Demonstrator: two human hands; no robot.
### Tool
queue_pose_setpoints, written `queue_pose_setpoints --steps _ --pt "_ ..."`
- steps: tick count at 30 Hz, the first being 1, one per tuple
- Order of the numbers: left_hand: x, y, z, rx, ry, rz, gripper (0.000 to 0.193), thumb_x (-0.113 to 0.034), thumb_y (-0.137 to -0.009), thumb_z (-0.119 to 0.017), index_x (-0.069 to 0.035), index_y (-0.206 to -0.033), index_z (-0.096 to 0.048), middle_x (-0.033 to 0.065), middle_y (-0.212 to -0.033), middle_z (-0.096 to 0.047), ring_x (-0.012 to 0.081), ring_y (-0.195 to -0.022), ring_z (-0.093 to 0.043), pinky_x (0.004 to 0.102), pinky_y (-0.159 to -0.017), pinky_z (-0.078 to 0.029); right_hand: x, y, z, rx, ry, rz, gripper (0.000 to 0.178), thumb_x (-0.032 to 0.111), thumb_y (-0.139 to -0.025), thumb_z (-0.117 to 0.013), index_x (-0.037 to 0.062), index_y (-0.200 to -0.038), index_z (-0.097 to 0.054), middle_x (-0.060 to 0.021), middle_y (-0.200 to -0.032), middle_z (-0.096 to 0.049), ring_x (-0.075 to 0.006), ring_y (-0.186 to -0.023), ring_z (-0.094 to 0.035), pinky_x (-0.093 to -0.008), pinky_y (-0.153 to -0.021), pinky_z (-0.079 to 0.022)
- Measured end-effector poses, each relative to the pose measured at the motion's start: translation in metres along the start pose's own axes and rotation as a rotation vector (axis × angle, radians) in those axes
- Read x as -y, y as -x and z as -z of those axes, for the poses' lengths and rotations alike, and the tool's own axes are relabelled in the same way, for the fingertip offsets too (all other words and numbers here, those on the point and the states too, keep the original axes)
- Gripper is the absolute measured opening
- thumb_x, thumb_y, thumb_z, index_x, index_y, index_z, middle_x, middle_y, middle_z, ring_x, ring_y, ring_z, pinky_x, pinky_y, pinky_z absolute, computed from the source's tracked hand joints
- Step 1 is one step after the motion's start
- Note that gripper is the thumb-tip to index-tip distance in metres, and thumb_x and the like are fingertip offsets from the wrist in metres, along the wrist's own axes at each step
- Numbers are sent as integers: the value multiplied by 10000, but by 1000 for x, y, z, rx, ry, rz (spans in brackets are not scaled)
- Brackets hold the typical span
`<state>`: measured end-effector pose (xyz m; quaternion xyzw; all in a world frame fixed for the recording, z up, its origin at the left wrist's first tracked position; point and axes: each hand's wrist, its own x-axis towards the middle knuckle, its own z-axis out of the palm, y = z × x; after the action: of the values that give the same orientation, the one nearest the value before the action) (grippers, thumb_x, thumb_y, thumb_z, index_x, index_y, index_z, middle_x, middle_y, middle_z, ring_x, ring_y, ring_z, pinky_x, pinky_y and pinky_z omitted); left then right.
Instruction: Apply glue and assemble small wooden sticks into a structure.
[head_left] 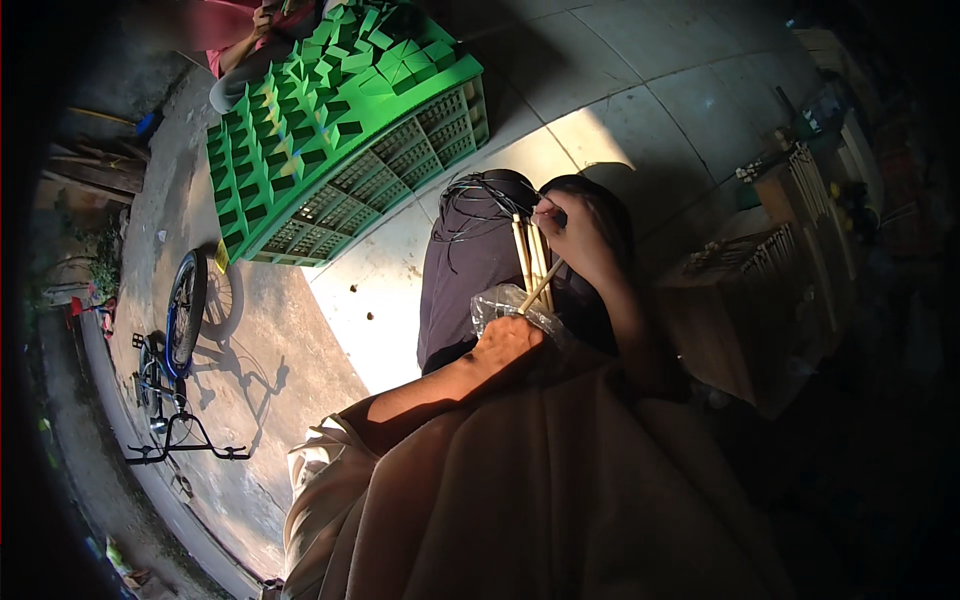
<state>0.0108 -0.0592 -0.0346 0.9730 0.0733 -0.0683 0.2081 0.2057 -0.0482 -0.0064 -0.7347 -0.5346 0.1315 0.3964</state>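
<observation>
My left hand (508, 342) clutches clear plastic (490, 301) on my lap (455, 325), near the lower ends of pale sticks (522, 250) lying there. My right hand (582, 235): by their tops, too shadowed to tell if gripping. Black strands (474, 193) over my left knee (490, 228).

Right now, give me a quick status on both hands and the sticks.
Left hand closed on clear plastic. Right hand at upper ends of pale sticks, grip unclear. Black strands draped over left leg, beside sticks.
</observation>
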Motion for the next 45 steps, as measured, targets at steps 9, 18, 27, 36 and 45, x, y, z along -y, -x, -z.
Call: queue_pose_setpoints --steps 9,18,27,36,45 --pt "-2 17 46 86 698 36 255 -174 -812 -471 17 -943 -576 216 -942 -568 364 -882 -550 383 -787 -441 10 -39 -38 99 124 37 81 89 -719 -618 22 -753 -590 -111 -702 -608 -279 -662 -592 -341 -607 -458" --pt "10 20 22 115 519 239 243 -167 -799 -527 -18 -982 -587 175 -927 -602 306 -839 -584 346 -748 -460 -7 -37 7 261 -238 -60 96 48 -673 -640 12 -761 -632 -92 -684 -627 -156 -613 -594 -263 -596 -458" --pt "-5 28 98 130 874 -16 236 -71 -763 -564 -11 -990 -583 155 -903 -612 249 -779 -600 316 -696 -474 -14 -36 19 227 -565 -150 86 13 -744 -577 -21 -815 -610 -58 -762 -625 -87 -676 -549 -209 -654 -429" --pt "41 35 112 -243 1440 289 235 66 -785 -548 8 -1010 -577 61 -938 -607 100 -817 -558 238 -742 -467 15 -48 30 37 -147 -85 117 27 -726 -600 12 -842 -610 -85 -805 -615 -176 -702 -608 -267 -634 -469" --pt "60 35 93 -496 1507 371 156 -45 -816 -580 4 -963 -591 23 -829 -588 84 -766 -535 230 -728 -450 4 -24 1 281 69 -185 119 -13 -663 -617 -9 -778 -587 -105 -654 -587 -177 -612 -577 -265 -593 -444"
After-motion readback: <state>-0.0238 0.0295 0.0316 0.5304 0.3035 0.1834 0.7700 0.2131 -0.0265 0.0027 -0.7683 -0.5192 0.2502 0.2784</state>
